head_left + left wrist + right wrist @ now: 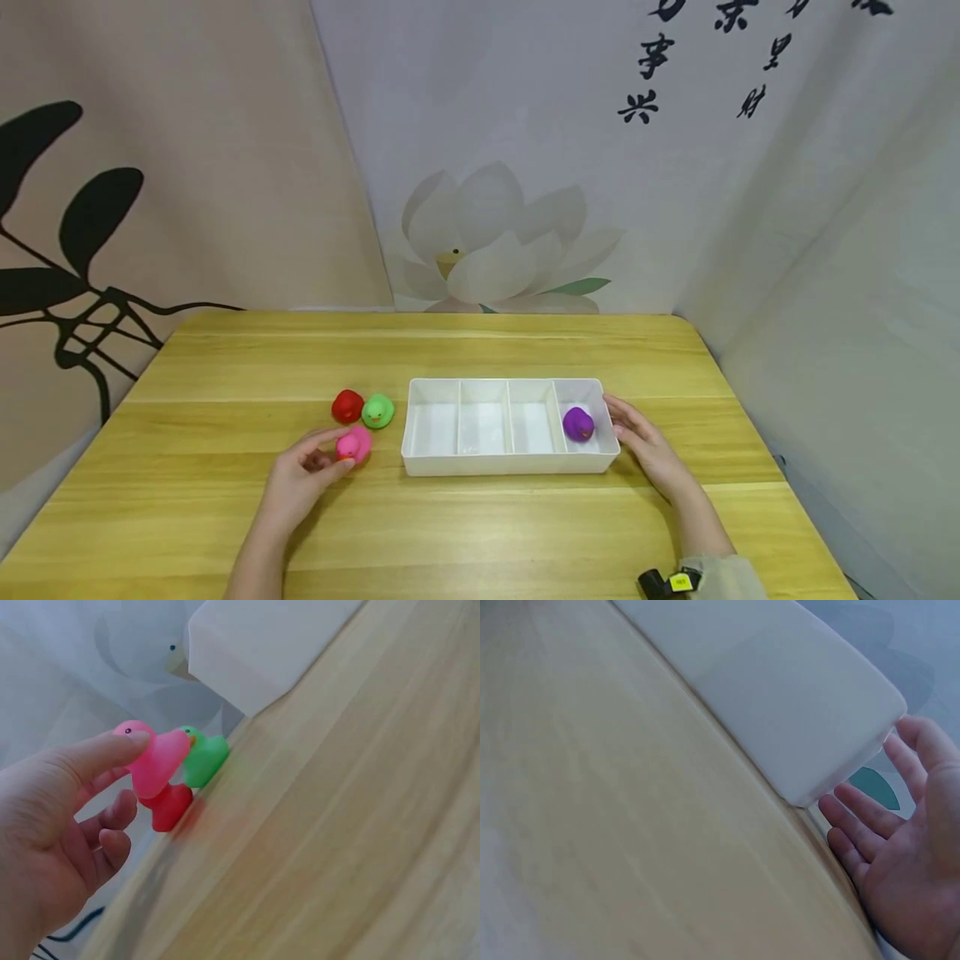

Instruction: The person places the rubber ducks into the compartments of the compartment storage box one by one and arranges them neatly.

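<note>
So one down, by the looks of it: the purple duck sat in the rightmost compartment of the white tray, and three ducks were left outside. The person's left hand had the pink duck pinched, left of the tray, with the red duck and green duck just beyond. The right hand had loose fingers against the tray's right end, not clamped on anything.

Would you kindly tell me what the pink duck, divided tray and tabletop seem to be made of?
Pink duck: probably smooth rubber or vinyl, by its evenly coloured, rounded body.
Divided tray: likely smooth plastic, by its thin white walls.
Tabletop: wood or laminate, slightly glossy; the visible grain fits both.
</note>
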Tool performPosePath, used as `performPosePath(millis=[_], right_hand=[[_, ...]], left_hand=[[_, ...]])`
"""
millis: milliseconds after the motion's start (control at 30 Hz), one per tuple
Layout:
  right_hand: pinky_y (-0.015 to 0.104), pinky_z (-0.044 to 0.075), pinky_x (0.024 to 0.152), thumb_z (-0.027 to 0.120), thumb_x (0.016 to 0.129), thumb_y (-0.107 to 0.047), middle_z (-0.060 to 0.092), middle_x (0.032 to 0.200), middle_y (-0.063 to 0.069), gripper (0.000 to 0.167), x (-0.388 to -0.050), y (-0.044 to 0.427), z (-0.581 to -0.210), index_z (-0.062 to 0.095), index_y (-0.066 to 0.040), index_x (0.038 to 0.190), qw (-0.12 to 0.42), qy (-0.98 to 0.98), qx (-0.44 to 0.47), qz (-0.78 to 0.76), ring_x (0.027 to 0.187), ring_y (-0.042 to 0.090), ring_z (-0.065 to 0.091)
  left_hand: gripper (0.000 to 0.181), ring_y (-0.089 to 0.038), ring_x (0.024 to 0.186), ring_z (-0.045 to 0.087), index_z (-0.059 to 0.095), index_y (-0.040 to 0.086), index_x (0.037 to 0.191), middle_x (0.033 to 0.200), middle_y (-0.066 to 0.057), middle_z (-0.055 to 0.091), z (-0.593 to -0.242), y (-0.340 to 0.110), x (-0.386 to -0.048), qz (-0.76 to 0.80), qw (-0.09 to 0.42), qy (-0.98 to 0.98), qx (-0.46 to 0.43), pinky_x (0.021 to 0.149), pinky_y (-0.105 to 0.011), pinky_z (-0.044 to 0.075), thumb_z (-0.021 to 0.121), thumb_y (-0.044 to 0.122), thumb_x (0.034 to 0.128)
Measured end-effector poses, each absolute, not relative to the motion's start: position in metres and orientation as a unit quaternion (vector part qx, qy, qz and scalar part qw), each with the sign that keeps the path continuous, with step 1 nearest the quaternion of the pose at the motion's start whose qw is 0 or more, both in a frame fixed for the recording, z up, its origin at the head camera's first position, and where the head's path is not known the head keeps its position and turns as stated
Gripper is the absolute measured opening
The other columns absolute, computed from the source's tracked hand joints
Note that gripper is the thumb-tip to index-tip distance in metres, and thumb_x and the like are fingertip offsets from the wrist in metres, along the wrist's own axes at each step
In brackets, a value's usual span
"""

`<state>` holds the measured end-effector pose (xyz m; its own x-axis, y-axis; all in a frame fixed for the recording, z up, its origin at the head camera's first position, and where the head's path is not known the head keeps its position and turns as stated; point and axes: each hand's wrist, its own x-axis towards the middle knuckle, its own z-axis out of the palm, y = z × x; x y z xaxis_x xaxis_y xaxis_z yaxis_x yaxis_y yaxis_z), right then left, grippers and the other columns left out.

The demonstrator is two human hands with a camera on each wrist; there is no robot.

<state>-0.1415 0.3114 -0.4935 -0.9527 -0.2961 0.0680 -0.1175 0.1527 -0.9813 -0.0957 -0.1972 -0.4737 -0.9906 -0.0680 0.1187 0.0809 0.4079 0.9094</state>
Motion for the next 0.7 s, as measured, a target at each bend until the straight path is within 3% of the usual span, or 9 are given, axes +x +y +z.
performPosePath(millis=[233, 500, 700], right_hand=[[0.018, 0.036, 0.097, 0.046, 0.102, -0.013, 0.034, 0.144, 0.029, 0.049, -0.142, 0.312, -0.497, 0.032, -0.001, 0.147, 0.064, 0.753, -0.141, -0.640, 0.125, 0.009, 0.044], [0.018, 0.035, 0.097, 0.046, 0.102, -0.015, 0.034, 0.145, 0.027, 0.049, -0.141, 0.311, -0.497, 0.031, -0.003, 0.147, 0.070, 0.753, -0.139, -0.639, 0.125, 0.007, 0.042], [0.018, 0.037, 0.096, 0.045, 0.102, -0.013, 0.034, 0.143, 0.030, 0.048, -0.142, 0.313, -0.498, 0.032, -0.001, 0.147, 0.062, 0.755, -0.147, -0.637, 0.123, 0.005, 0.044]], left_hand=[[0.043, -0.015, 0.073, 0.053, 0.068, 0.007, 0.116, 0.115, -0.008, 0.061, -0.455, -0.192, -0.090, -0.550, 0.074, -0.832, -0.004, 0.058, -0.024, 0.048, 0.081, 0.006, 0.0751], [0.042, -0.013, 0.068, 0.052, 0.069, 0.006, 0.112, 0.107, 0.002, 0.062, -0.439, -0.185, -0.087, -0.557, 0.101, -0.824, -0.013, 0.053, -0.024, 0.045, 0.083, 0.004, 0.0727], [0.042, -0.013, 0.066, 0.051, 0.070, 0.008, 0.112, 0.106, -0.001, 0.062, -0.429, -0.179, -0.085, -0.549, 0.107, -0.829, -0.016, 0.050, -0.024, 0.044, 0.084, 0.005, 0.0716]])
